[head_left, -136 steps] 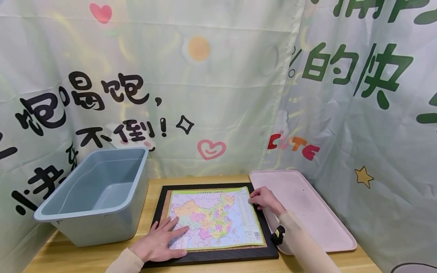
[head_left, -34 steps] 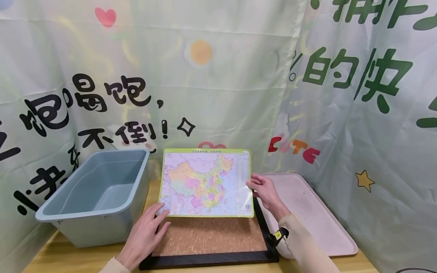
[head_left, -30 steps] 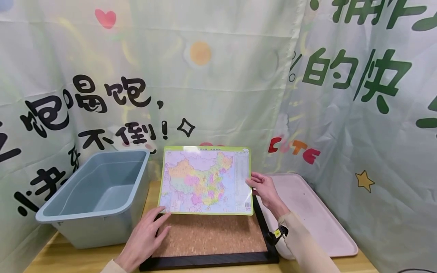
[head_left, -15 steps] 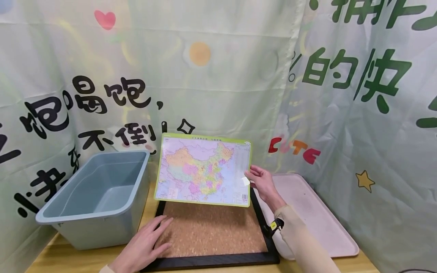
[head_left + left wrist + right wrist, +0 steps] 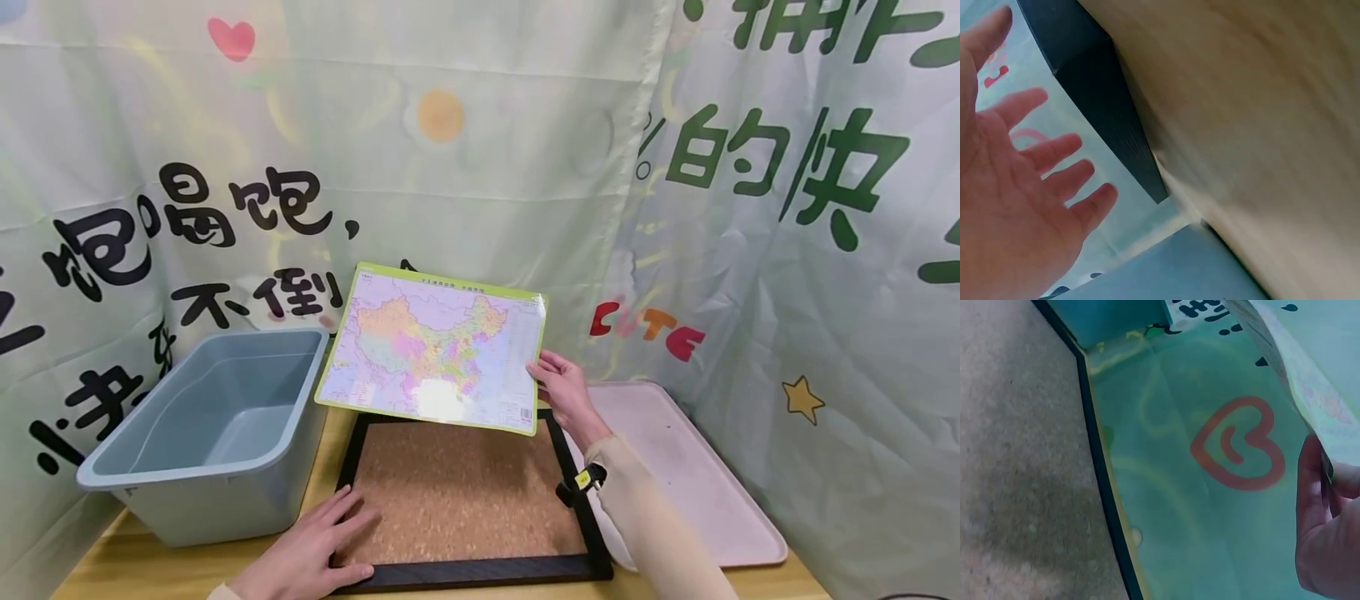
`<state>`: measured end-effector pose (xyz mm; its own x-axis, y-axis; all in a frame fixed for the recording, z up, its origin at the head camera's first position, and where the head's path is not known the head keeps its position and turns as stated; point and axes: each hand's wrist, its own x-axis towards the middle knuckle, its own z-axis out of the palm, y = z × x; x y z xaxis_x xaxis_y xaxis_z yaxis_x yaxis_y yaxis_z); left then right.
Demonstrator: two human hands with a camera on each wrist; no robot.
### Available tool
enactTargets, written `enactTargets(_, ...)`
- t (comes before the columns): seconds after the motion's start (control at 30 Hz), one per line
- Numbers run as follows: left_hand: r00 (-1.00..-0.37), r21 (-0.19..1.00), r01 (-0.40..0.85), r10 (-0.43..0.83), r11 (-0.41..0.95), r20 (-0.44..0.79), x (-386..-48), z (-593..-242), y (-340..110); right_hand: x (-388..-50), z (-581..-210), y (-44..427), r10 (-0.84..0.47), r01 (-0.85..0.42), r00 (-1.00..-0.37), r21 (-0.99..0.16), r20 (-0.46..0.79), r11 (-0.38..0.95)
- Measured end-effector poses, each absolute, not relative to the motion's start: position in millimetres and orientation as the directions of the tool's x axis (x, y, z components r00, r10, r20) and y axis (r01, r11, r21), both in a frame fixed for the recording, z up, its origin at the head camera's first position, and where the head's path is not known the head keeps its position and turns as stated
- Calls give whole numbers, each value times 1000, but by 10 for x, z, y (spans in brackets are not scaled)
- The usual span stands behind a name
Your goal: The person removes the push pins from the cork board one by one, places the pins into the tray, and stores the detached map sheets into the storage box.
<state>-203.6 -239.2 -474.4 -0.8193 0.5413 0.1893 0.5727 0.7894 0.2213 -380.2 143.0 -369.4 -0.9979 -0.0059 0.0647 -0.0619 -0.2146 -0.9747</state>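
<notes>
My right hand (image 5: 567, 398) pinches a map (image 5: 420, 342) with a lime-green border by its right edge. The map hangs tilted in the air above a black-framed cork board (image 5: 465, 492), its left side reaching over the blue bin's rim in the head view. In the right wrist view the sheet (image 5: 1310, 387) bends slightly, gripped between thumb and fingers. My left hand (image 5: 307, 542) is at the board's lower left corner, fingers spread over the black frame (image 5: 480, 572). The left wrist view has its fingers extended beside the frame's edge (image 5: 1097, 106); nothing is held.
A blue-grey plastic bin (image 5: 202, 508) stands left of the board on the wooden table (image 5: 161, 567). To the right lies a pink tray (image 5: 697, 483), partly behind my right forearm. Printed fabric (image 5: 487, 150) hangs behind and at the right.
The map, first flat on the cork board, has been lifted and carried up and leftward by my right hand, now tilting. My left hand let go of it and moved down to the board's corner.
</notes>
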Motion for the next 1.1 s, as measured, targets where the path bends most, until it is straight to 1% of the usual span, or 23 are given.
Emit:
enactTargets(0.07,-807,220,590,560,777,186,-2035,-4756,-2385,-3817,-3671,1388,2,-59,-998,-974,60,-218)
enactTargets(0.13,-808,228,589,567,775,158,-2041,-4760,-2376,-3827,-3646,1338,1,-58,-998,-974,59,-218)
enactTargets(0.3,-818,275,564,573,778,55,-2047,-4752,-2353,-3820,-3601,1202,-15,-39,-999,-979,43,-198)
enactTargets(0.6,-803,315,564,596,763,-7,-2057,-4739,-2321,-3838,-3549,960,-53,-30,-998,-983,40,-184)
enactTargets(0.73,-804,353,536,591,767,-63,-2075,-4735,-2309,-3834,-3522,876,-68,-14,-997,-985,26,-172)
enactTargets(0.87,-818,384,488,564,784,-112,-2086,-4735,-2291,-3839,-3477,822,-83,-11,-996,-992,22,-130)
enactTargets(1.03,-829,391,462,545,796,-129,-2085,-4732,-2260,-3843,-3421,761,-110,-11,-994,-995,22,-100)
enactTargets(1.1,-827,388,470,549,793,-119,-2082,-4733,-2246,-3842,-3415,739,-115,-5,-993,-995,16,-100)
